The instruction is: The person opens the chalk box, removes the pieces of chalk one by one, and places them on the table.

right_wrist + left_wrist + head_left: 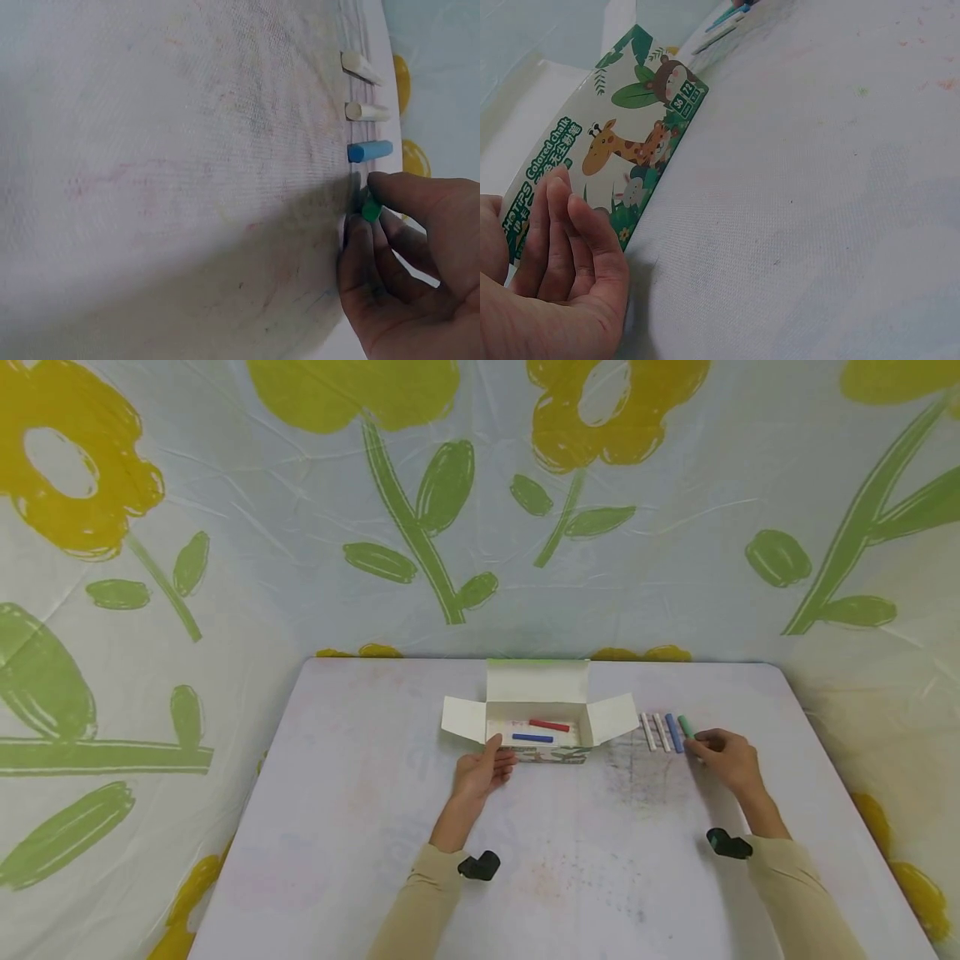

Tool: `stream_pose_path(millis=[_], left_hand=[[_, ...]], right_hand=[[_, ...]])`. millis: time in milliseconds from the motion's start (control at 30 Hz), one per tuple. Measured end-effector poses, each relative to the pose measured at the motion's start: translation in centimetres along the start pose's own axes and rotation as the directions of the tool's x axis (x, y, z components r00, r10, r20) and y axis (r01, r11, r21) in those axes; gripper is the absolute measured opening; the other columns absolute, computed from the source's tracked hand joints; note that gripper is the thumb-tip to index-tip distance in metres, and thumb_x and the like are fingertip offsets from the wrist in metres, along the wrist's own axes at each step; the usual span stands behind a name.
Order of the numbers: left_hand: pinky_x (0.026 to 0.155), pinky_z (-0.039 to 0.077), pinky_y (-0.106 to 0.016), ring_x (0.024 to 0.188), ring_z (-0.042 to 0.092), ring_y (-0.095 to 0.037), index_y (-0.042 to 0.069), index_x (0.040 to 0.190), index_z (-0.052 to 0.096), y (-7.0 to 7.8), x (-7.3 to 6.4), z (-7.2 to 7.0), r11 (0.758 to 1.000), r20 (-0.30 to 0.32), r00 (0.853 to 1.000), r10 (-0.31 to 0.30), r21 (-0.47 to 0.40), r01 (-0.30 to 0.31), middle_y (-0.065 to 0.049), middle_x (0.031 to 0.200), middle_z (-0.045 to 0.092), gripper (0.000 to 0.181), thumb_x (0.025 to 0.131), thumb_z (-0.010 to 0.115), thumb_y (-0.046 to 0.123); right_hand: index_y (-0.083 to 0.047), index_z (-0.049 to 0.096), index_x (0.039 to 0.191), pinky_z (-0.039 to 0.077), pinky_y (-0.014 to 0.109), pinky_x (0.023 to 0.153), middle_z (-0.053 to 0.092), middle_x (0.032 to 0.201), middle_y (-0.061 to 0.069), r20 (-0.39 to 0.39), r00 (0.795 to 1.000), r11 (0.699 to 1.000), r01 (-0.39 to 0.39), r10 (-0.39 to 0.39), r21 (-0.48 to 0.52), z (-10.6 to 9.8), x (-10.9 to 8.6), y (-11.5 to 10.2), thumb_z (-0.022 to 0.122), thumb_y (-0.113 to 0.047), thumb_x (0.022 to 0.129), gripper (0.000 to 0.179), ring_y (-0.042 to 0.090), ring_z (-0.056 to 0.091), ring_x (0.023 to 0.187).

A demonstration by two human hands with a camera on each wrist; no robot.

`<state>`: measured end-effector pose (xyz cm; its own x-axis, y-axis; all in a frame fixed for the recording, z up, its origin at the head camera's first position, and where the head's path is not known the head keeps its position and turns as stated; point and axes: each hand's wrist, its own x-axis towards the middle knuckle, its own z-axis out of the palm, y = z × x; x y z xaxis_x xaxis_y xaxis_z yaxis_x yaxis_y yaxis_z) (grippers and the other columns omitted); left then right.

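Note:
An open white chalk box (536, 756), printed "Colored Chalk" with cartoon animals (630, 150), stands at the back of the table with its flaps spread. Inside lie a red chalk stick (550, 726) and a blue chalk stick (532, 738). My left hand (477, 774) holds the box's front left corner, thumb at the rim and fingers along the printed front. To the right of the box, my right hand (726, 762) pinches a green chalk stick (371, 208) between thumb and fingers. Beside it lie a blue chalk stick (370, 151) and two white ones (367, 112) in a row.
The pale table (337, 827) carries chalk smudges and dark specks. Close behind its back edge hangs a flower-printed curtain (480, 527), which also closes off both sides. A black wrist device (480, 865) sits at the left sleeve, another (729, 843) at the right.

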<state>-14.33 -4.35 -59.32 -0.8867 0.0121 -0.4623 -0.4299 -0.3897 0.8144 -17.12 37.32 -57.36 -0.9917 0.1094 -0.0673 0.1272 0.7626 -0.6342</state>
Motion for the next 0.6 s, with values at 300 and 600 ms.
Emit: stream_pose_path(millis=[300, 600], left_hand=[[0.064, 0.055, -0.021, 0.070, 0.068, -0.010, -0.012, 0.105, 0.073, 0.0, 0.0, 0.1, 1.000, -0.009, 1.000, -0.006, 0.005, 0.006, -0.015, 0.091, 0.076, 0.052, 0.101, 0.067, 0.040], [0.065, 0.055, -0.021, 0.071, 0.068, -0.011, -0.013, 0.108, 0.072, 0.0, 0.0, 0.1, 1.000, -0.009, 1.000, 0.003, 0.012, -0.003, -0.020, 0.097, 0.076, 0.056, 0.100, 0.068, 0.042]], right_hand=[[0.012, 0.065, 0.115, 0.048, 0.027, 0.064, 0.067, 0.105, 0.030, -0.057, 0.997, 0.998, 0.056, -0.057, -0.023, -0.1, 0.0, -1.5, 0.065, -0.021, 0.102, 0.036, 0.047, 0.066, 0.098], [0.008, 0.065, 0.115, 0.046, 0.023, 0.067, 0.067, 0.105, 0.028, -0.144, 0.978, 0.988, 0.153, -0.150, 0.007, -1.0, 0.5, -4.2, 0.064, -0.021, 0.103, 0.032, 0.045, 0.065, 0.098]])
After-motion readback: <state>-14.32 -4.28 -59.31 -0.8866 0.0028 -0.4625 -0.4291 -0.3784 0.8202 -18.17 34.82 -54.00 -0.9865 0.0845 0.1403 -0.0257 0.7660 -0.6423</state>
